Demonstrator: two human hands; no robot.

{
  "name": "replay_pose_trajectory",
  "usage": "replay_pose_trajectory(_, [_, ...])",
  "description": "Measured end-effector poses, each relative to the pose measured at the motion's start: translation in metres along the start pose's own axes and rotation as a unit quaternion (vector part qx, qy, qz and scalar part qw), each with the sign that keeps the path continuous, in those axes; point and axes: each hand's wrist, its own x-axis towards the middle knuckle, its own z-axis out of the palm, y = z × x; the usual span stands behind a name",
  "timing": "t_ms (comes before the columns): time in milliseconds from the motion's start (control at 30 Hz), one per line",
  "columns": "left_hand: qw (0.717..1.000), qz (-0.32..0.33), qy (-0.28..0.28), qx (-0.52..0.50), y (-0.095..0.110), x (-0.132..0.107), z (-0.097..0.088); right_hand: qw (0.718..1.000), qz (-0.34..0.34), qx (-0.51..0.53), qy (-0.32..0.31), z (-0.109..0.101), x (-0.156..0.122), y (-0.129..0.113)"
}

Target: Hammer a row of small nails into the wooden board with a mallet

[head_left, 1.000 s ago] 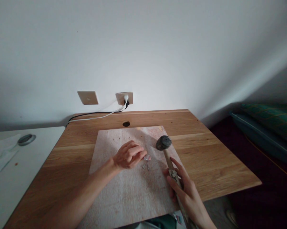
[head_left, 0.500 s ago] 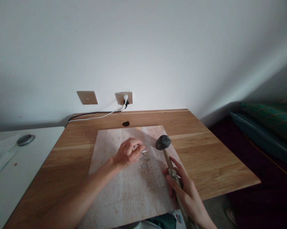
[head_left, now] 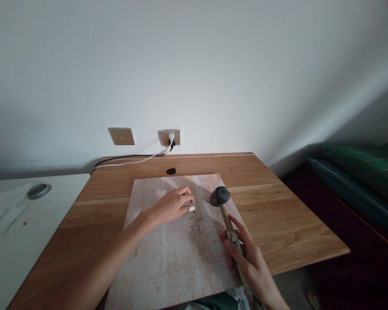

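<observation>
A pale plywood board (head_left: 168, 262) lies on a wooden desk (head_left: 278, 215). My left hand (head_left: 173, 206) rests on the board's far half with its fingers pinched together on something small that I cannot make out. Several loose nails (head_left: 196, 222) lie on the board just right of that hand. My right hand (head_left: 250, 267) is wrapped round the wooden handle of a hammer (head_left: 224, 211). The hammer's dark head hangs just above the board, to the right of the nails.
A white table (head_left: 26, 232) adjoins the desk on the left, with a round grey object (head_left: 39, 190) and white paper on it. Wall sockets (head_left: 168, 137) with white and black cables sit behind the desk. Dark bedding with a green cushion (head_left: 364, 172) lies at the right.
My left hand has moved away from the nail pile, up and slightly left on the board, fingers still pinched. The hammer and my right hand have hardly moved.
</observation>
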Motion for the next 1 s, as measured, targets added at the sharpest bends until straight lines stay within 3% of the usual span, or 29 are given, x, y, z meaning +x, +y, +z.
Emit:
replay_pose_trajectory(167, [0.997, 0.043, -0.042, 0.049, 0.007, 0.005, 0.002, 1.000, -0.006, 0.007, 0.003, 0.001, 0.001, -0.002])
replay_pose_trajectory(333, [0.989, 0.083, -0.042, 0.115, 0.012, 0.012, 0.008, 1.000, -0.017, 0.005, -0.005, 0.000, 0.000, -0.001])
replay_pose_trajectory(433, [0.988, 0.069, -0.046, 0.132, 0.012, 0.017, 0.010, 1.000, -0.024, 0.005, -0.005, -0.001, 0.001, 0.002])
replay_pose_trajectory(633, [0.999, -0.040, 0.021, 0.006, -0.007, 0.046, 0.009, 1.000, -0.028, 0.000, -0.004, 0.000, 0.002, 0.004])
replay_pose_trajectory(833, [0.997, -0.047, 0.051, -0.046, -0.024, 0.091, 0.024, 0.999, -0.013, 0.040, -0.010, -0.003, 0.006, 0.000])
replay_pose_trajectory(1000, [0.989, -0.052, 0.098, -0.102, -0.032, 0.107, 0.040, 1.000, 0.017, 0.016, -0.017, -0.019, 0.011, -0.003])
